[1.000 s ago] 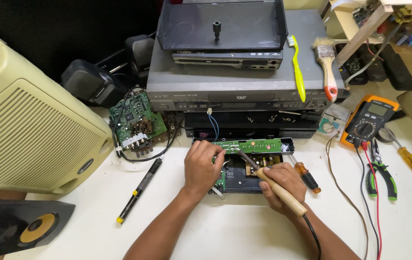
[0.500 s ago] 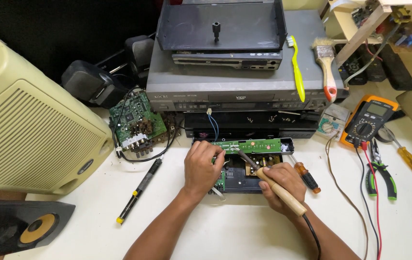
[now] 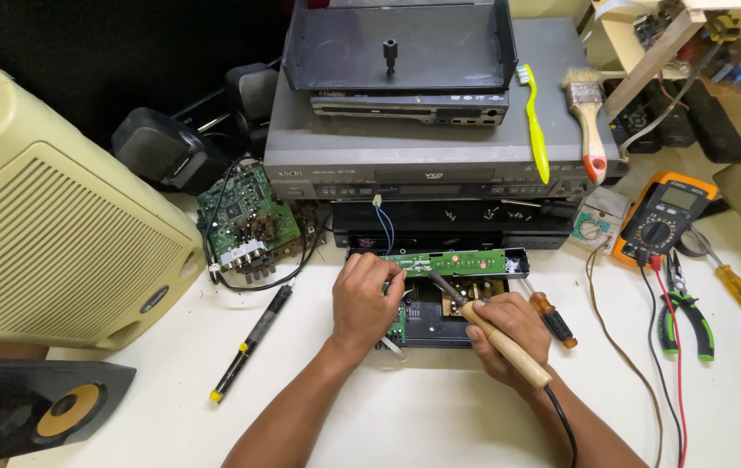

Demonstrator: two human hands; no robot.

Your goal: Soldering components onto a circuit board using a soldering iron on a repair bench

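Here, seen from above, a white workbench (image 3: 440, 416) carries two bare forearms reaching up from the bottom edge. The right hand (image 3: 509, 334) is closed around the wooden-handled soldering iron (image 3: 496, 334), held like a pen, with its black cord trailing back toward the body and its metal tip slanting up-left onto the long green circuit board (image 3: 453, 263). The left hand (image 3: 366, 299) rests fingers-down on the left end of that board, pressing it steady; whether it pinches anything thin such as solder wire cannot be told. The board sits on the opened black plastic front panel (image 3: 440, 316), lying flat between the hands. Doing this well would seem to call for a braced right wrist, a brief touch of the tip on one joint only, and left fingertips kept clear of the hot metal. Just right of the panel lies a small orange-handled screwdriver (image 3: 552, 316); further right are green-handled pliers (image 3: 691, 316) and an orange multimeter (image 3: 665, 217) with red and black leads. Left of the hands lies a black pen-shaped tool with a yellow tip (image 3: 249, 344), and beyond it a loose green circuit board with connectors (image 3: 240, 221). At the back stands a stack of grey disc players (image 3: 431, 147), with a yellow toothbrush (image 3: 533, 121) and a paintbrush (image 3: 587, 126) on top. A cream speaker cabinet (image 3: 50, 217) fills the left.
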